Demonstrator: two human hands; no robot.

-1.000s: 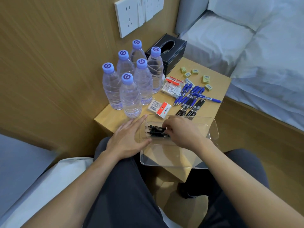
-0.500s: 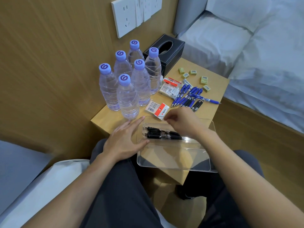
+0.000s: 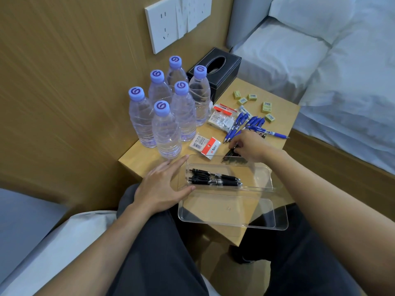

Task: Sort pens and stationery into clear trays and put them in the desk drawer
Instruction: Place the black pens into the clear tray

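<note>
Beside six water bottles [image 3: 168, 116], the right hand [image 3: 249, 146] pinches black pens [image 3: 232, 152]; the left hand [image 3: 162, 186] lies spread.

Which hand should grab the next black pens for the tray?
Right. The right hand is already on the loose black pens behind the clear tray. The left hand rests flat against the tray's left end, apparently steadying it.

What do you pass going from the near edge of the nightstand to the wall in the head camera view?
Clear tray → black pens → right hand → blue pens → small yellow boxes → black tissue box.
</note>
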